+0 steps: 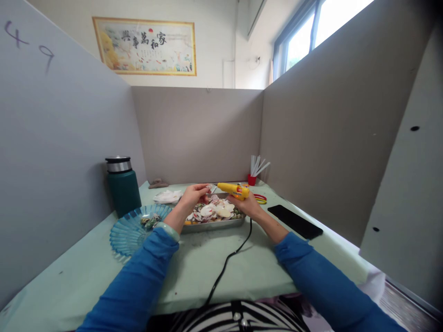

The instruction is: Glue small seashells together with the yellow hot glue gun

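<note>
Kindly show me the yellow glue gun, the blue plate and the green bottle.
Yellow glue gun (231,188): head view, middle of its body.
Blue plate (126,230): head view, bare ribbed left part.
Green bottle (123,192): head view, middle of its side.

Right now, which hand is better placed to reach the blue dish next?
Probably the left hand: it's nearer the blue dish, though pinching a small piece. The right hand is farther, gripping the yellow glue gun.

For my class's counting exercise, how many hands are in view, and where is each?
2. The left hand, pinching a small piece, is at the left of the metal tray; the right hand, gripping the yellow glue gun, is at the tray's right. No other hand shows.
</note>
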{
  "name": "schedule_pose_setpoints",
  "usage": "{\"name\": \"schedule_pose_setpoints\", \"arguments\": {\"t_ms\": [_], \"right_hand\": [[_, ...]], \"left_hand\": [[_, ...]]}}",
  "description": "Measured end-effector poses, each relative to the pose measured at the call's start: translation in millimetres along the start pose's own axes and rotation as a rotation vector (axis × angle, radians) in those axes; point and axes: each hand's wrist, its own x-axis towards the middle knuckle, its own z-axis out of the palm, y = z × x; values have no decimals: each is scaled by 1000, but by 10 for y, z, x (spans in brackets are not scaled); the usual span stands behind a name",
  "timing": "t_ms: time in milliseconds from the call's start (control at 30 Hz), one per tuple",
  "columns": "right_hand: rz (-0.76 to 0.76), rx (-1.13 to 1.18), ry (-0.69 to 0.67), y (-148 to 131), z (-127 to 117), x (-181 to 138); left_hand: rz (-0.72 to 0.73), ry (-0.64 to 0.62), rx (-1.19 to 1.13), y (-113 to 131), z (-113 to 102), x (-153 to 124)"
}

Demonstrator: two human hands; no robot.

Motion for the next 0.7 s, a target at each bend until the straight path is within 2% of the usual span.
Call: {"name": "schedule_pose_setpoints", "arguments": {"t_ms": [567, 700], "right_hand": [[22, 13, 9, 22, 15, 1], [13, 18, -28, 13, 20, -13]], "left_hand": [[2, 22, -22, 15, 7, -9], [2, 20, -46, 8, 5, 2]]}}
